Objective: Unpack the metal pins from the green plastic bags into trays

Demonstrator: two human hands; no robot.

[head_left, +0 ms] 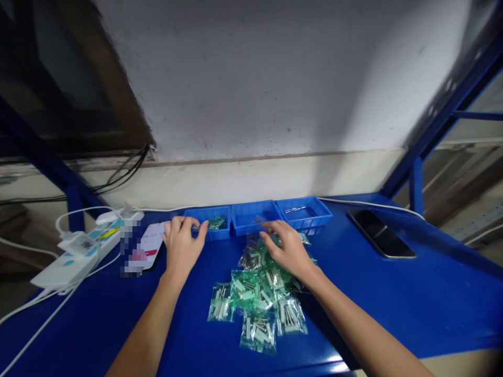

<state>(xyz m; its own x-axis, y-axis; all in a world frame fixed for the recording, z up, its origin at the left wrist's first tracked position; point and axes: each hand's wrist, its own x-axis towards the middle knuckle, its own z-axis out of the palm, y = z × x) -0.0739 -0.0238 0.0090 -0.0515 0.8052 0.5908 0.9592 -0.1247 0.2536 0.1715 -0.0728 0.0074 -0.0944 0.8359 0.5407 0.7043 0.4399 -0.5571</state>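
A heap of small clear and green plastic bags (259, 298) with white and metal parts in them lies on the blue table (412, 303). Behind it stand three small blue trays: the left tray (208, 215) holds a bag, the middle tray (251, 213) and the right tray (304, 209) hold small parts. My left hand (181, 245) rests at the left tray's front rim, fingers curled in a pinch on a small item I cannot make out. My right hand (286, 248) lies on the far end of the heap, fingers bent down onto a bag.
A black phone (380, 233) lies flat on the table at the right. A white power strip (84, 246) with cables and a white card (151, 242) lie at the left. A wall stands close behind the trays, and blue frame posts rise at both sides.
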